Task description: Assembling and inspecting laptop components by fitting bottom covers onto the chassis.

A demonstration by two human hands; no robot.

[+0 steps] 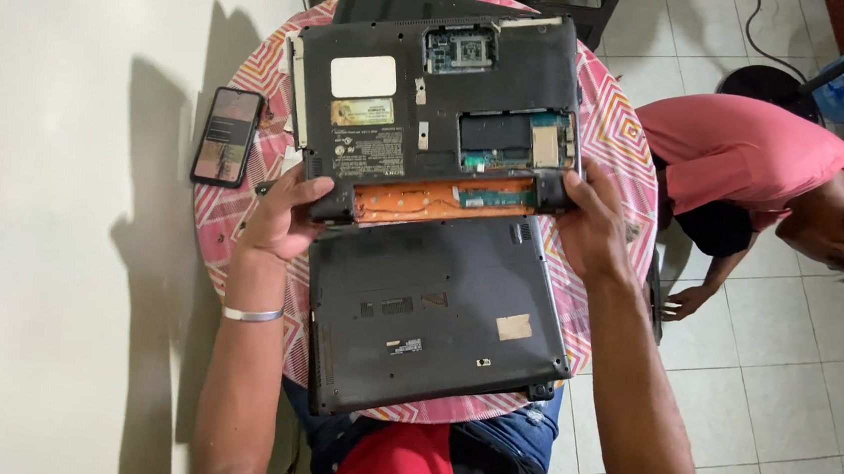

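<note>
With arms stretched forward, the left hand [288, 218] and right hand [592, 223] are clamped on the near corners of an upturned black laptop [431, 117], its underside compartments uncovered.

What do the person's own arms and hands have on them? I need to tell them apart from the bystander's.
Both forearms are bare, with no gloves on either hand. The left hand has a plain silver bangle around its wrist. The right hand shows no ring, watch or band. A red cuff edge shows at the left arm's lower end, a dark one at the right's.
</note>
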